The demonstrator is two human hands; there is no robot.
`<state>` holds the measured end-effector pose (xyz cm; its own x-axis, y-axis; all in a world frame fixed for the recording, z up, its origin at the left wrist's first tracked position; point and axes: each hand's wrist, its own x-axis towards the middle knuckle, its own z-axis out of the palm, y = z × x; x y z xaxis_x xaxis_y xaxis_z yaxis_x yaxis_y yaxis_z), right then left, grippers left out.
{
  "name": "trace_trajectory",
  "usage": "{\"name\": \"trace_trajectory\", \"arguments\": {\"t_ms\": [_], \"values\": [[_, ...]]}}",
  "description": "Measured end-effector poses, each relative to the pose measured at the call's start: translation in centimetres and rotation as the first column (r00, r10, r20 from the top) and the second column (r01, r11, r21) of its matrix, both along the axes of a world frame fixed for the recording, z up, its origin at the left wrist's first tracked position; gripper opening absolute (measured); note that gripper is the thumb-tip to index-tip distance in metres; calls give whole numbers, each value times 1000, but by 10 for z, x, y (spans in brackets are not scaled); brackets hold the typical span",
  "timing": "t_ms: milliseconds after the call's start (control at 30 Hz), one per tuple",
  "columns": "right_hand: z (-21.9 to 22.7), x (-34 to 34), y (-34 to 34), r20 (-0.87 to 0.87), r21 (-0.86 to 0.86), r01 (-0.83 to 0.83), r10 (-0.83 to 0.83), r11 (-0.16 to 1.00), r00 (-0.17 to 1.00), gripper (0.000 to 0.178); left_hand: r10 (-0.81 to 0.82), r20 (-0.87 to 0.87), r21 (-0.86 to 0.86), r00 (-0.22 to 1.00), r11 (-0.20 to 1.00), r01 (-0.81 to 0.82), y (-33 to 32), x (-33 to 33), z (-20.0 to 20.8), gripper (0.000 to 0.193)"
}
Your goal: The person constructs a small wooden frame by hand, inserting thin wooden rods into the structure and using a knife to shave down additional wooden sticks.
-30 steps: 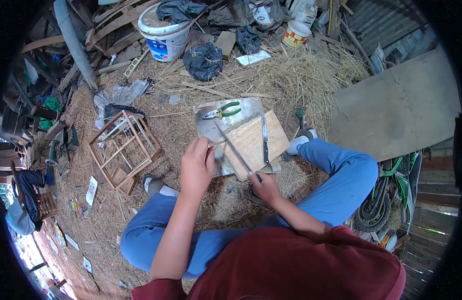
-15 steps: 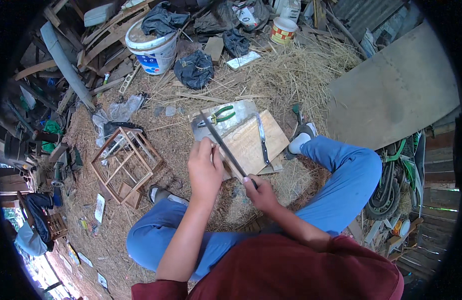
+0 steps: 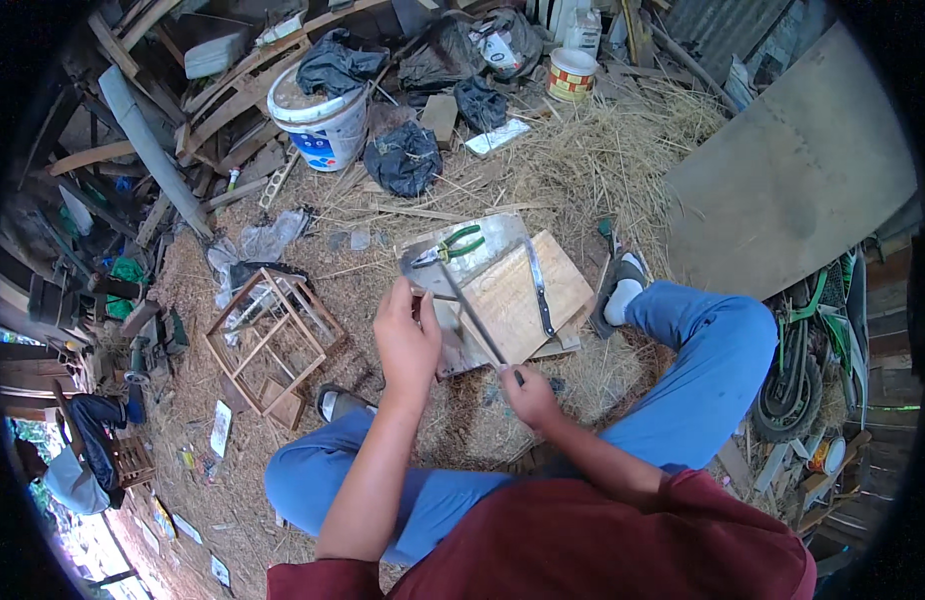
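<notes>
My right hand point(image 3: 533, 398) is closed round the dark handle of a long, narrow blade point(image 3: 479, 324), seen almost edge-on. The blade slants up and leftward over a pale wooden board point(image 3: 518, 325). My left hand point(image 3: 408, 335) is closed in a pinch beside the blade's far part, with a thin brown stick point(image 3: 435, 294) between its fingertips. A knife with a black handle point(image 3: 540, 288) lies on the board. Green-handled pliers point(image 3: 453, 246) rest on a grey metal sheet point(image 3: 498, 232) beyond the blade.
A small wooden frame point(image 3: 275, 345) stands to the left on shavings-strewn ground. Farther off are a white bucket point(image 3: 321, 130), black plastic bags point(image 3: 403, 160) and a small tub point(image 3: 571, 75). A large flat panel point(image 3: 793, 175) leans at right, above a motorbike wheel point(image 3: 786, 395).
The blade's tip has swung toward the lower right, and the blade looks thinner. My left hand has drawn back slightly to the left of the board. The whole view has shifted a little.
</notes>
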<state>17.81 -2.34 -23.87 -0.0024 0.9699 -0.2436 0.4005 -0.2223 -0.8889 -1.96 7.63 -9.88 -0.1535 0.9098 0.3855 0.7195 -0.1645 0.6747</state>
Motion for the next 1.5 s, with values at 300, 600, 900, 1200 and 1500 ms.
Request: {"name": "trace_trajectory", "arguments": {"t_ms": [300,600,900,1200,1500], "values": [[44,-11,2,-48,-64,-105,102,992,994,42,25,72,-15,997,1000,-24,5,-11,-7,17],[41,-6,8,-28,-1,-122,122,992,992,45,-2,166,-170,986,985,31,21,-31,-9,14],[-1,15,9,30,-265,-66,77,962,997,47,-136,78,-187,988,971,149,10,-36,-2,18],[-14,32,8,41,-189,-82,92,978,995,57,-251,71,-192,965,946,260,-1,-29,2,14],[4,20,9,21,-120,-75,78,990,997,62,-312,-5,-127,950,943,309,-4,-13,-4,20]]}}
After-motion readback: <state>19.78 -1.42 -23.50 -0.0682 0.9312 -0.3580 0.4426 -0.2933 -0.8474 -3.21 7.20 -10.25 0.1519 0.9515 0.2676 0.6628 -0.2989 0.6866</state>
